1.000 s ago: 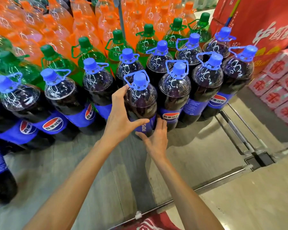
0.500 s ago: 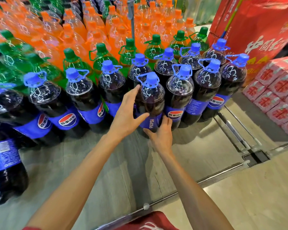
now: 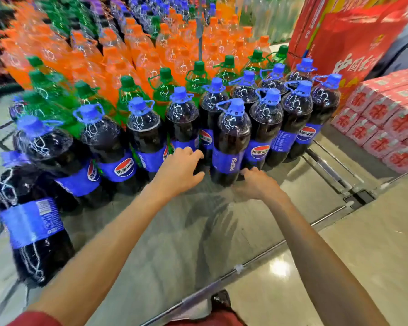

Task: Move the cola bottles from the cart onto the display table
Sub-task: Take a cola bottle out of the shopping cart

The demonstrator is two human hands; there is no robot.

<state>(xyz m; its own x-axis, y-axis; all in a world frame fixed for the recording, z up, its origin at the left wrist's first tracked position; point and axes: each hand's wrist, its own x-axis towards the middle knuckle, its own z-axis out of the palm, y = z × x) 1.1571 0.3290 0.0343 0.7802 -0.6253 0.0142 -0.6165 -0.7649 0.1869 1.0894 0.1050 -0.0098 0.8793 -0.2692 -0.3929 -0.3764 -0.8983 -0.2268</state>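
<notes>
The dark cola bottle with a blue "PEPSI" label (image 3: 230, 142) and a blue handled cap (image 3: 233, 106) stands upright on the glossy grey desk (image 3: 174, 243), at the front of a crowd of matching blue-capped cola bottles (image 3: 146, 128) and just beside another one on its right (image 3: 265, 123). The left grip (image 3: 181, 169) hangs just to the left of this bottle, its fingers loosely curled and holding nothing, with a narrow dark gap between the knuckles and the bottle's side. The right grip (image 3: 257, 184) sits low at the bottle's right, near its base, palm down and fingers relaxed, also holding nothing; motion blur hides whether its fingertips (image 3: 245, 171) touch the plastic. Both bare forearms reach in from the lower edge, and a red sleeve (image 3: 33, 320) shows at the bottom left. One more cola bottle with a blue label (image 3: 31, 222) stands near the left edge, apart from the hands. Behind the cola rows stand green bottles with green caps (image 3: 164, 88), and behind those a mass of orange soda bottles (image 3: 118, 55). At the upper right rise tall red printed cartons (image 3: 353, 43), with stacked pink-and-red packs (image 3: 391, 118) below them, beside the desk. Pale tiled floor (image 3: 375, 243) shows at the lower right.
</notes>
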